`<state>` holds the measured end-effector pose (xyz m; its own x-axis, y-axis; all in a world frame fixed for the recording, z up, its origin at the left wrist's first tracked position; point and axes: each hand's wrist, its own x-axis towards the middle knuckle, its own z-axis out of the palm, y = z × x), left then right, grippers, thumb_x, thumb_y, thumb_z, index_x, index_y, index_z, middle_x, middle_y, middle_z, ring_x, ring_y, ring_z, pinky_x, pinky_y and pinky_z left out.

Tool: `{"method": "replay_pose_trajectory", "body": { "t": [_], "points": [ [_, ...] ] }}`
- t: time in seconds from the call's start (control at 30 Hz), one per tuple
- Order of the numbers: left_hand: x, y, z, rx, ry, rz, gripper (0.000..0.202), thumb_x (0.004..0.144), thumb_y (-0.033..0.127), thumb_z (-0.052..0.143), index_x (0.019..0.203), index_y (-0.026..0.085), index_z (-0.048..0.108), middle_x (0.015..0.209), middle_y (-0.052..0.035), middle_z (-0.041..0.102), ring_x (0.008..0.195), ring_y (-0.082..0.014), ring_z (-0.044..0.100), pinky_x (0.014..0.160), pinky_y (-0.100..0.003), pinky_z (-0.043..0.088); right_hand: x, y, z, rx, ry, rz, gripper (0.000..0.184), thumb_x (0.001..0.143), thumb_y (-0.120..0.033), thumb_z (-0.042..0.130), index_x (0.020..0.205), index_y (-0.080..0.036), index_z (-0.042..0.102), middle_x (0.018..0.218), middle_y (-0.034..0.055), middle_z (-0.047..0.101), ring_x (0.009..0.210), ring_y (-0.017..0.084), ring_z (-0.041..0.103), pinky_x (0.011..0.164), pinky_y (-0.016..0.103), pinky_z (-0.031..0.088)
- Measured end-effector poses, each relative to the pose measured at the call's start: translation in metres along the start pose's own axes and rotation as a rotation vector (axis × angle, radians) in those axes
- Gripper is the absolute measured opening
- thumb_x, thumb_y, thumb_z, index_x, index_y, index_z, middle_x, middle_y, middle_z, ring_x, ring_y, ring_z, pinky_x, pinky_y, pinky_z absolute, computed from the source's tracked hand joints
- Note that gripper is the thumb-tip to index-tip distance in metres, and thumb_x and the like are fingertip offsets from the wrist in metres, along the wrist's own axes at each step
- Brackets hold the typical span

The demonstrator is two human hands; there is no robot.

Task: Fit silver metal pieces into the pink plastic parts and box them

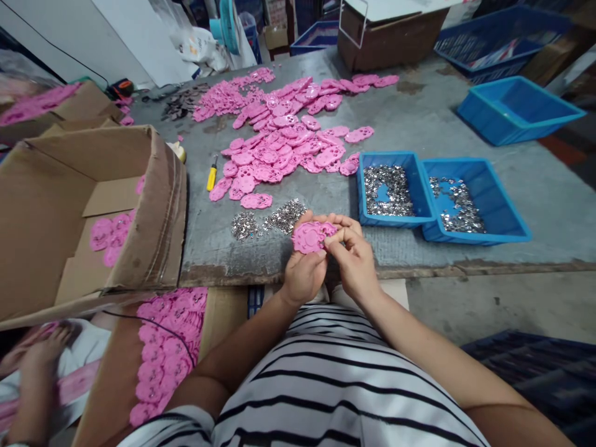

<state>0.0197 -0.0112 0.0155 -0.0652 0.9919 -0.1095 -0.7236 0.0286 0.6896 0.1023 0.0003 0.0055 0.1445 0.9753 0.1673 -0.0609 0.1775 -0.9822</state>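
Observation:
A pink round plastic part (310, 236) is held at the near edge of the grey table (419, 124). My left hand (302, 273) cups it from below, fingers closed round it. My right hand (354, 261) pinches at the part's right rim; whether a small metal piece sits between its fingertips I cannot make out. Small piles of silver metal pieces (270, 220) lie on the table just behind the hands. A large heap of pink parts (284, 136) covers the table's middle.
Two blue trays of metal pieces (393, 189) (470, 202) sit right of my hands; an empty blue tray (516, 108) lies farther right. A yellow-handled tool (212, 174) lies near an open cardboard box (93, 211). Another box of pink parts (162, 347) stands below left, near another person's hand (40, 360).

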Motion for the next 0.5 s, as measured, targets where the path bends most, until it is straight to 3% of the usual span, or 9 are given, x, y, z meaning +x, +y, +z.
{"method": "replay_pose_trajectory", "body": {
  "t": [0.17, 0.33, 0.5],
  "points": [
    [-0.0012, -0.0053, -0.003, 0.041, -0.051, 0.036, 0.065, 0.06, 0.01, 0.064, 0.121, 0.029, 0.052, 0.129, -0.0006, 0.06, 0.135, -0.0228, 0.041, 0.115, -0.035, 0.031, -0.0016, 0.001, 0.002, 0.022, 0.009, 0.019, 0.017, 0.071, -0.023, 0.061, 0.056, -0.021, 0.054, 0.106, 0.0045, 0.054, 0.111, 0.023, 0.05, 0.101, 0.042, 0.035],
    [0.0, -0.0096, -0.0093, 0.072, -0.154, 0.104, 0.053, 0.069, 0.009, 0.061, 0.118, 0.028, 0.053, 0.124, -0.0003, 0.064, 0.128, -0.0193, 0.05, 0.112, -0.035, 0.034, 0.0001, 0.0013, 0.0015, 0.048, 0.008, 0.058, 0.016, 0.068, -0.023, 0.061, 0.054, -0.021, 0.053, 0.105, 0.0041, 0.054, 0.111, 0.023, 0.049, 0.101, 0.041, 0.035],
    [-0.0004, -0.0076, -0.0077, 0.084, -0.128, 0.085, 0.053, 0.066, 0.011, 0.064, 0.115, 0.028, 0.054, 0.122, -0.0012, 0.064, 0.126, -0.0209, 0.052, 0.112, -0.037, 0.034, -0.0001, 0.0004, 0.0028, 0.067, 0.028, 0.066, 0.015, 0.068, -0.023, 0.059, 0.054, -0.021, 0.052, 0.104, 0.0036, 0.055, 0.11, 0.023, 0.048, 0.102, 0.04, 0.035]
  ]
}}
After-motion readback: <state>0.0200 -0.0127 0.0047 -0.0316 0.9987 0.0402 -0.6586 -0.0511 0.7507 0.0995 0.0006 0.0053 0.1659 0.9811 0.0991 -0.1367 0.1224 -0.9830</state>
